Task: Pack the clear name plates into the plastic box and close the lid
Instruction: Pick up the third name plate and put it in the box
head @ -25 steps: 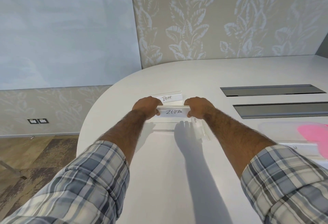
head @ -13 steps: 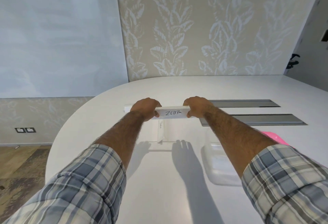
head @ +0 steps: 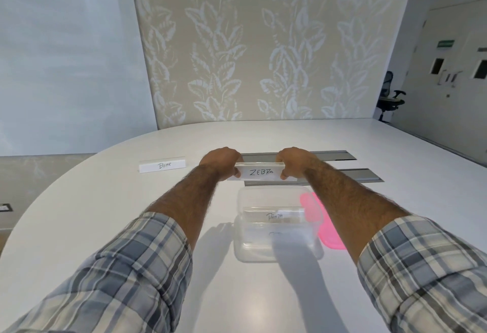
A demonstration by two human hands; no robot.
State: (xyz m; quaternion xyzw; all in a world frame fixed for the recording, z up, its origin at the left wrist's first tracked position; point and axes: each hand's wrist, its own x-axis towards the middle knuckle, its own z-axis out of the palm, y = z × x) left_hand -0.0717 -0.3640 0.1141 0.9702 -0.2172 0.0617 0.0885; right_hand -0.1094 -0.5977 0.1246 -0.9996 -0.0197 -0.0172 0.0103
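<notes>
A clear name plate marked ZEBRA (head: 261,173) hangs in the air above the far edge of the clear plastic box (head: 241,243). My left hand (head: 220,162) grips its left end and my right hand (head: 295,161) grips its right end. Inside the box stands a plate marked PANDA (head: 274,216), with another plate lying lower in front of it. A plate marked BEAR (head: 162,165) stands on the white table (head: 110,222) to the left of my hands. The pink lid (head: 322,223) lies flat at the box's right side, partly behind my right forearm.
Two grey cable slots (head: 347,175) are set in the table beyond my hands. A leaf-patterned wall rises behind the table. An office chair (head: 389,100) stands far off at the right.
Both hands carried the ZEBRA plate from the table's left part over to the box. The view swung right, so the box, lid and PANDA plate now show below my hands.
</notes>
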